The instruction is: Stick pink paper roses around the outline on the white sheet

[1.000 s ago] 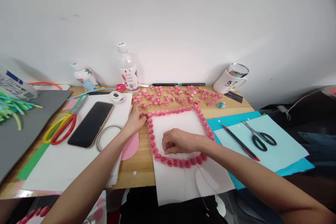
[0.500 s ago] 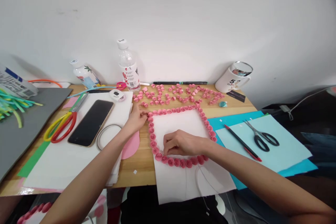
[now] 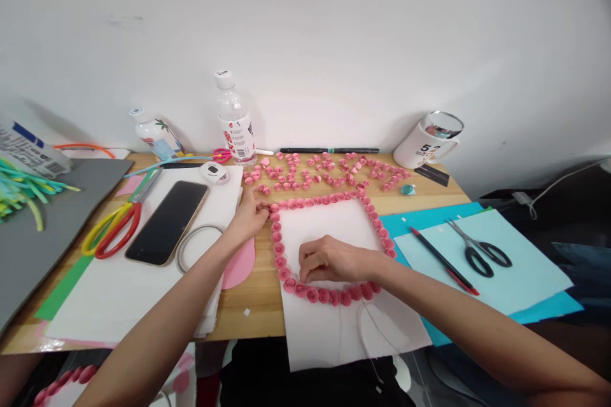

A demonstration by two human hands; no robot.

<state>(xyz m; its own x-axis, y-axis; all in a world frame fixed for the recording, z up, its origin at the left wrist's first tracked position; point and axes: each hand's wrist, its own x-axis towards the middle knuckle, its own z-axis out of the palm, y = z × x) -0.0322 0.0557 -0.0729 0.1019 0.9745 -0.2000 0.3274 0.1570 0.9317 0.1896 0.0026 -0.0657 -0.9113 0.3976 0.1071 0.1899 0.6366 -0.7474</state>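
A white paper sheet (image 3: pixel 329 229) lies at the table's front, bordered by a square of rolled pink paper roses (image 3: pixel 279 248). At the square's far left corner, my left hand (image 3: pixel 249 215) is closed, thumb and fingers pinched at the corner rose. My right hand (image 3: pixel 329 257) rests over the lower left part of the sheet. Its fingers are curled into a pinch, tips down beside the near row's roses; whatever they hold is hidden. Loose pink paper roses (image 3: pixel 329 168) are scattered behind the square.
Left are a phone (image 3: pixel 167 222), red-and-yellow-handled scissors (image 3: pixel 119 226), a ring-shaped cable (image 3: pixel 184 248) and a bottle (image 3: pixel 237 130). Right are black scissors (image 3: pixel 477 251), a pen (image 3: pixel 442 257), blue paper (image 3: pixel 515 267) and a mug (image 3: pixel 424 140). A thin white cord (image 3: pixel 365 337) hangs over the front edge.
The view has shifted very slightly. Both hands keep their places at the rose border, with no visible change in grip.
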